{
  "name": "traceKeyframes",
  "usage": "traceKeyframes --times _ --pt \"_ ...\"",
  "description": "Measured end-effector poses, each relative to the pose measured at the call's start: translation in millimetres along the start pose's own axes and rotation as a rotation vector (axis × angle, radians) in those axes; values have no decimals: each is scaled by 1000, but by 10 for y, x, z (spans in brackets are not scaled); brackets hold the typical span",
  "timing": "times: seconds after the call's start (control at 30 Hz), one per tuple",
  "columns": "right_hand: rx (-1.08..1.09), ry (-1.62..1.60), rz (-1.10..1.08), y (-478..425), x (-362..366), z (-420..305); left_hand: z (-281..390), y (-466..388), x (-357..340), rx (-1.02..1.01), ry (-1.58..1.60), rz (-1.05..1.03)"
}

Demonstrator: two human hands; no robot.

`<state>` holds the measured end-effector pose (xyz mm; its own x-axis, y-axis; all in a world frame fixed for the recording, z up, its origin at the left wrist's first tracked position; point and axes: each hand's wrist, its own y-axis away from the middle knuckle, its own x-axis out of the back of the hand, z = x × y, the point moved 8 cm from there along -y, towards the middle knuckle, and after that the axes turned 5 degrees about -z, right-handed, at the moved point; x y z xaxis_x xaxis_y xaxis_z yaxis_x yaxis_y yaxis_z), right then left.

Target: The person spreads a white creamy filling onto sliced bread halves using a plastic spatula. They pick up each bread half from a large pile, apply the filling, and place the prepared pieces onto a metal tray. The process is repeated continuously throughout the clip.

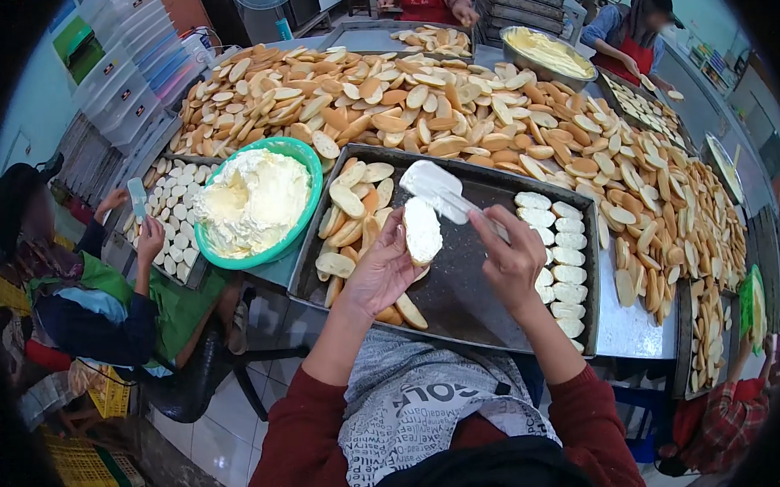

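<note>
My left hand [388,266] holds a halved oval bread slice [423,232], its upper face coated with white cream. In my right hand [513,248] is a spatula [434,188] with a cream-smeared blade, just above and right of the slice. Both hands are over a dark metal baking tray [471,305]. Uncoated bread pieces [346,203] lie loosely at the tray's left side, and cream-topped slices [568,257] stand in two columns at its right. Left of the tray, a green bowl [317,165] holds a mound of pale cream [257,197].
A large heap of bread slices [423,105] spreads behind the tray and round to the right. A metal bowl of yellow cream [548,50] stands at the back. Co-workers sit at left and right and stand behind. Stacked plastic boxes [119,92] rise at back left.
</note>
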<state>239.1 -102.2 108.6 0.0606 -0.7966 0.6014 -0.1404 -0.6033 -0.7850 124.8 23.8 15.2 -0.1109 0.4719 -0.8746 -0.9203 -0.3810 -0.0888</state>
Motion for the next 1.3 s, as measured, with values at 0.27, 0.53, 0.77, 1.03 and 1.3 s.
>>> traceKeyframes --times 0.27,0.53,0.77,1.03,1.3 --pt "-325 -255 -70 170 250 86 57 -1 37 -49 -96 164" --pt "-337 -249 -205 783 629 106 -78 -187 177 -60 -254 179" --pt "-767 -192 160 1383 1288 774 -1036 -296 472 278 -852 5" --pt "-834 -126 237 1651 1499 841 -1721 -463 55 272 -1816 -495" --pt "-811 -132 249 1738 1424 878 -2036 -535 -281 -22 -1997 -568"
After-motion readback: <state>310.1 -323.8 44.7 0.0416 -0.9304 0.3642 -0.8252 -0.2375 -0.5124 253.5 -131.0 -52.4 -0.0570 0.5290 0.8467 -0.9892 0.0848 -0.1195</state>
